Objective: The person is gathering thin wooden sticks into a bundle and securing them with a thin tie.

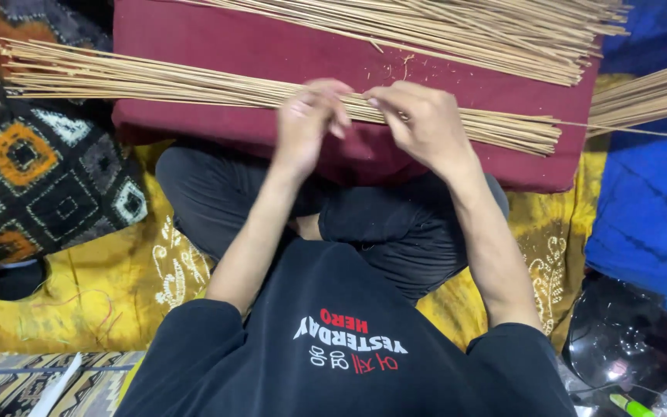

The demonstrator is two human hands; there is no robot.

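Black shirt (341,340) below cushion (218,46), sticks (156,81)

Two bundles of sticks lie on the cushion (272,54): the near bundle (156,81) under both hands, the far bundle (465,31) behind it. A third bundle (646,96) lies off to the right.

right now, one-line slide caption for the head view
Both hands, left hand and right hand, pinch thin sticks on a maroon cushion.

Bare maroon cushion (272,46) lies open at 12 o'clock between stick bundles (156,81); patterned pillow (32,162) blocks 9 o'clock.
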